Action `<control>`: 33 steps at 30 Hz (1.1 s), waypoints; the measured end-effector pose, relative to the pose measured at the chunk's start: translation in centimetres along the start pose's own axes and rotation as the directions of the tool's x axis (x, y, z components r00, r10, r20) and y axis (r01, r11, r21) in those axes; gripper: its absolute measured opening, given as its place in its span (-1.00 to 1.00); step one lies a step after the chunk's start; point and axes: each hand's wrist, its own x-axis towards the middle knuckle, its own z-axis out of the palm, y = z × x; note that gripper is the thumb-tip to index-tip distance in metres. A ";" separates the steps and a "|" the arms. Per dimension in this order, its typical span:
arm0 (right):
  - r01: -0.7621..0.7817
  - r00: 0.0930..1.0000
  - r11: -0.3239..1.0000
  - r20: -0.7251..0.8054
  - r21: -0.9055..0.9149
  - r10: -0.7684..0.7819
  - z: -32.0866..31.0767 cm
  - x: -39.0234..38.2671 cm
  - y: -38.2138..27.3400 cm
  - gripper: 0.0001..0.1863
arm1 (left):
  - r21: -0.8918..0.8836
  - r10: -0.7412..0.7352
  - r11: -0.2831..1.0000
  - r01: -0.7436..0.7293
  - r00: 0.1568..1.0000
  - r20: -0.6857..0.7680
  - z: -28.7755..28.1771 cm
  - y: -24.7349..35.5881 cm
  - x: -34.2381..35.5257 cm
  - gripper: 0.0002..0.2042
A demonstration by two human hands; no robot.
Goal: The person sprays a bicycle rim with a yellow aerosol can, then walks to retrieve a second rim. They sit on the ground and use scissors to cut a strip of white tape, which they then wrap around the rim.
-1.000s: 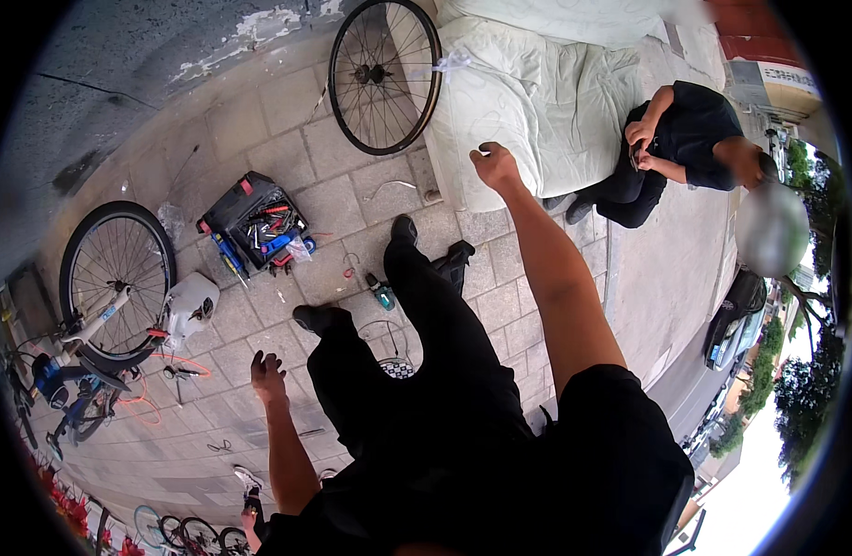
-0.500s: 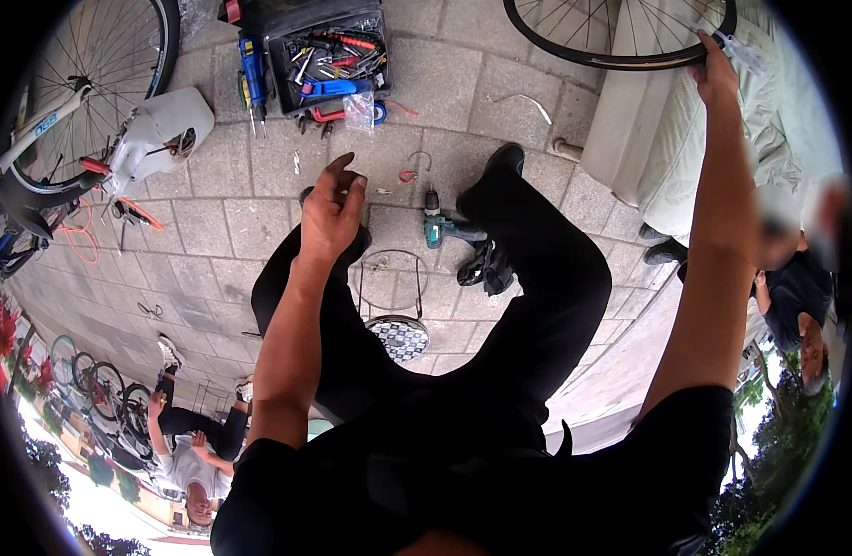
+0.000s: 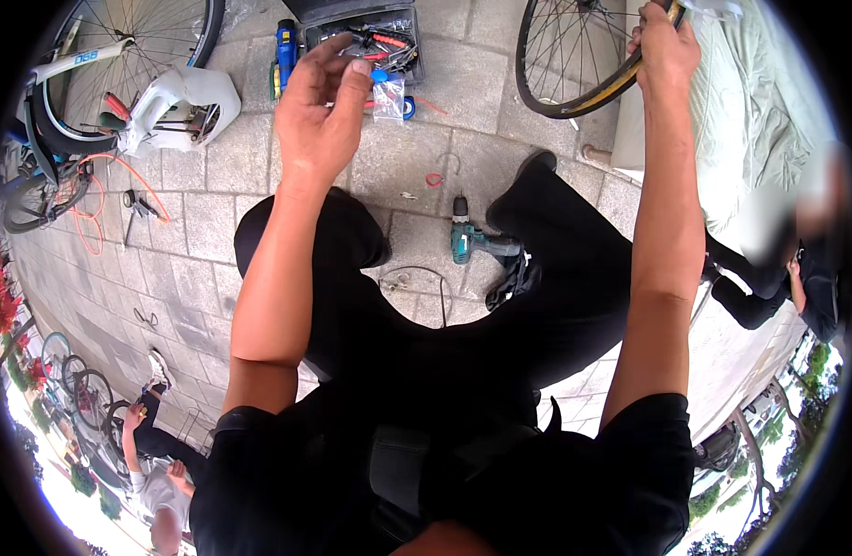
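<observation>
Wheel [image 3: 600,96] gripped at rim by right fingers [image 3: 654,14], mostly left of them; left fingers [image 3: 328,52] held half-curled, loosely apart.

The right hand [image 3: 665,46], bare a second ago, now grips the bicycle wheel [image 3: 558,113] by its rim. The wheel has come closer to the person's feet, and more of its yellowish edge shows than half a second ago. The left hand [image 3: 319,107], earlier low over the paving [image 3: 482,83], is now raised, covering part of the toolbox [image 3: 343,11].
</observation>
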 end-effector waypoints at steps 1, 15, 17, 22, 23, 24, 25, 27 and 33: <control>-0.009 0.999 1.000 0.038 0.014 0.009 -1.1 -3.1 -0.6 -0.84 | -0.015 0.018 1.000 -0.018 1.000 0.001 0.2 -0.2 -0.2 -0.60; 0.033 0.942 0.991 0.328 0.128 -0.074 -6.6 -32.1 0.2 -0.77 | -0.201 0.342 0.938 -0.281 0.845 0.412 6.7 7.0 -9.9 -0.40; -0.042 0.888 0.981 0.457 0.187 -0.050 -7.7 -32.7 0.6 -0.70 | -0.030 0.268 0.959 -0.282 0.865 0.425 7.2 8.5 -11.3 -0.31; -0.052 0.840 0.999 0.541 0.014 0.037 -12.2 -30.9 0.4 -0.52 | -0.062 0.107 0.994 -0.089 0.894 0.435 7.3 6.9 -12.2 -0.34; -0.042 0.864 0.999 0.503 0.027 0.023 -12.7 -30.3 1.0 -0.48 | -0.030 0.157 0.987 -0.159 0.903 0.401 7.4 6.8 -12.3 -0.35; 0.014 0.924 1.000 0.383 -0.010 -0.009 -13.1 -30.0 -0.8 -0.40 | 0.012 0.201 0.975 -0.221 0.908 0.366 7.4 6.4 -12.3 -0.36; 0.266 0.924 0.961 0.305 -0.081 -0.230 -13.1 -29.6 -1.8 -0.38 | 0.051 0.257 0.956 -0.290 0.905 0.338 7.5 6.4 -12.1 -0.37; 0.388 0.870 0.919 0.355 -0.063 -0.342 -12.2 -29.1 -4.4 -0.42 | -0.072 0.218 0.976 -0.206 0.911 0.351 7.9 5.5 -11.6 -0.38; 0.174 0.889 0.985 0.428 0.017 -0.165 -9.3 -24.5 -2.8 -0.67 | -0.225 0.269 0.953 -0.201 0.903 0.335 9.5 6.8 -12.0 -0.42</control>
